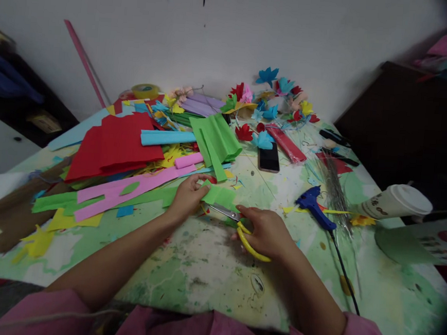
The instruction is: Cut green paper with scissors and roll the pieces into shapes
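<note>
My left hand (189,196) pinches a strip of light green crepe paper (221,194) near the middle of the table; the strip trails off to the left beneath pink paper. In my right hand (267,230) is a pair of scissors (254,248) with yellow handles. The metal blades point left toward my left fingers and lie at the lower edge of the green strip. Whether the blades are cutting into the paper I cannot tell. Just beyond, a larger folded sheet of green crepe paper (218,138) lies on the heap.
Red crepe paper (119,144) and a cut pink strip (129,186) lie left. Paper flowers (270,112) stand by the wall, behind a phone (269,157). A blue glue gun (315,205) with a cord, thin wires (338,187) and a lidded cup (396,202) sit right.
</note>
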`<state>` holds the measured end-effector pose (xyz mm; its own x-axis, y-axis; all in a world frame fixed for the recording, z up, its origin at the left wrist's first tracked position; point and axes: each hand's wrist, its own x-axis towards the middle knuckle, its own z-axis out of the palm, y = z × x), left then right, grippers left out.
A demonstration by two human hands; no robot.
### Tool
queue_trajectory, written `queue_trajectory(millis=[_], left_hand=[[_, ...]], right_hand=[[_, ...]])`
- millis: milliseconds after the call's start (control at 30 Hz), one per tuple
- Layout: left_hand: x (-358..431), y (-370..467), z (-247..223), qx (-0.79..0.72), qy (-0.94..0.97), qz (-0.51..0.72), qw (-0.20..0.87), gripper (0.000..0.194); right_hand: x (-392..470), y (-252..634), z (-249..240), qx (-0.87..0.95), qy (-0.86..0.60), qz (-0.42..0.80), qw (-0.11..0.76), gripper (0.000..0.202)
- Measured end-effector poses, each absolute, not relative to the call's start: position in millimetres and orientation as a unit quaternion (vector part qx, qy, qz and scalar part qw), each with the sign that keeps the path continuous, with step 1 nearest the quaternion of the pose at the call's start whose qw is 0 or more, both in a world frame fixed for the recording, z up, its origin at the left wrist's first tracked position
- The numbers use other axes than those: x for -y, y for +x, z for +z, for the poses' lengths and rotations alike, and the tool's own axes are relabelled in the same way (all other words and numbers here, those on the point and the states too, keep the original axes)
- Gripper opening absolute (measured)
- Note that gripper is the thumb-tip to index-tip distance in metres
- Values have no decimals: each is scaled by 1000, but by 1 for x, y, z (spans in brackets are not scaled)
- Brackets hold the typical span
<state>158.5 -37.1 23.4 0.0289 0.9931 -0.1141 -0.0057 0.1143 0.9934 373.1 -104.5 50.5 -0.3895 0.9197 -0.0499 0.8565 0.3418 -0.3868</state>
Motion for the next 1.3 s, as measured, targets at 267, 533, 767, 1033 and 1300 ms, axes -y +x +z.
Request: queue_trajectory(millis=[267, 533, 767, 1033, 1300], left_hand=[[46, 156, 34, -464, 496, 485, 551, 41], [38, 145, 38, -311, 586, 523, 535, 32], [50, 159, 45, -342, 442, 484, 673, 34], [47, 159, 41, -384, 450, 465, 658, 35], [45, 157, 44, -383, 472, 447, 656, 34]], right_hand=[[108, 372, 50, 716, -541, 406, 171, 60], [110, 376, 42, 599, -338, 664, 294, 64], [115, 367, 33, 546, -246, 741, 304, 64], [119, 357, 20, 476, -204, 786, 338, 66], [119, 360, 22, 494, -218, 769, 342, 67]])
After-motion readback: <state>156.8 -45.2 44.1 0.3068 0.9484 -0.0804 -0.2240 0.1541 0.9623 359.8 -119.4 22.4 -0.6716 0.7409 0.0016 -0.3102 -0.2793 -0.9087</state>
